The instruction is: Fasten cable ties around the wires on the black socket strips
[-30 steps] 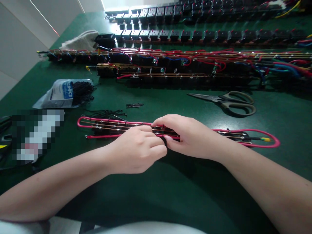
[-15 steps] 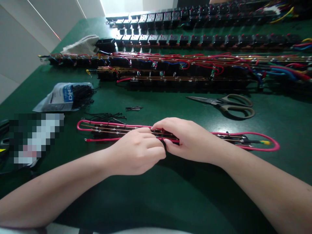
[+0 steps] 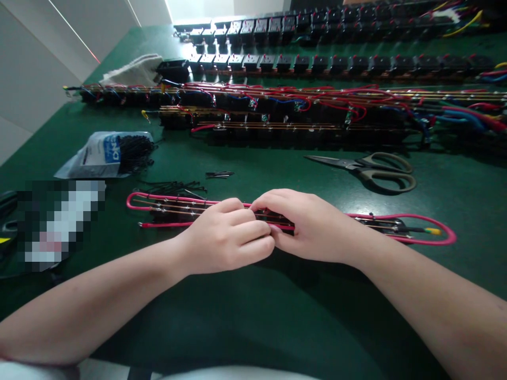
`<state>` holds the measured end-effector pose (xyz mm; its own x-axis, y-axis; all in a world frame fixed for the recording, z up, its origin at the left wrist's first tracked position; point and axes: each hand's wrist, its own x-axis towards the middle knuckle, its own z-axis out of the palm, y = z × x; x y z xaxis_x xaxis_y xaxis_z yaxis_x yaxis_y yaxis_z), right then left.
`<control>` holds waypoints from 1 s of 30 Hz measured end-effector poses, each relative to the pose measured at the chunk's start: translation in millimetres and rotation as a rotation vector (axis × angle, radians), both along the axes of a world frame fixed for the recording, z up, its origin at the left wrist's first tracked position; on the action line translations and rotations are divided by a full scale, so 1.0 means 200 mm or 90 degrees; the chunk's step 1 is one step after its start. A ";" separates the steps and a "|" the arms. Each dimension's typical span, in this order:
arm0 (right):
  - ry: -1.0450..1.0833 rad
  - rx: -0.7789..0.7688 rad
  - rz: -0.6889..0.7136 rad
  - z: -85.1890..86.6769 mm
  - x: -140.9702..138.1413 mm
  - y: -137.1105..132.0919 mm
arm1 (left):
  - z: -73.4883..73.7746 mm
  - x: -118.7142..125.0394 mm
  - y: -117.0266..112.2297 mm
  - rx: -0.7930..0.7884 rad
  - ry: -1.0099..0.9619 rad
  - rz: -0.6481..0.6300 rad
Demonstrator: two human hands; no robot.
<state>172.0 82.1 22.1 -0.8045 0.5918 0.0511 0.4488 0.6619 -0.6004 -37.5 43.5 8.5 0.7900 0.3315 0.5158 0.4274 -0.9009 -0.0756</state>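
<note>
A narrow black strip (image 3: 184, 209), with bare copper-coloured rods and a red cable (image 3: 443, 232) along its length, lies across the green table. It resembles the rows of sockets farther back. My right hand (image 3: 307, 227) spans its middle, thumb on the near edge and fingers on the far edge. My left hand (image 3: 227, 237) lies over the strip just left of it, fingers curled and touching the right hand's fingertips. Whatever the left fingers pinch is hidden beneath them. Loose black cable ties (image 3: 174, 187) lie behind the strip's left part.
Scissors (image 3: 368, 168) lie behind my right hand. A clear bag of black cable ties (image 3: 105, 154) sits at left, and a few more ties (image 3: 219, 174) lie nearby. Long wired socket strips (image 3: 277, 63) fill the back. Dark-handled tools (image 3: 8, 227) are at the left edge.
My left fingers have shifted slightly up and right, with the knuckles raised. My right hand stays almost in place on the strip. The whole view has moved slightly.
</note>
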 end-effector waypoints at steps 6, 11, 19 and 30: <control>-0.005 0.009 -0.003 0.00 0.00 0.00 | 0.02 0.00 -0.02 0.012 0.003 0.011; -0.013 -0.002 -0.004 0.00 0.00 0.00 | 0.03 0.01 -0.01 -0.005 0.021 0.005; -0.002 -0.027 0.003 0.00 0.01 0.01 | 0.02 0.01 0.00 0.003 0.025 -0.013; 0.044 -0.058 0.006 0.00 0.02 0.01 | 0.04 -0.01 0.00 -0.019 0.002 -0.029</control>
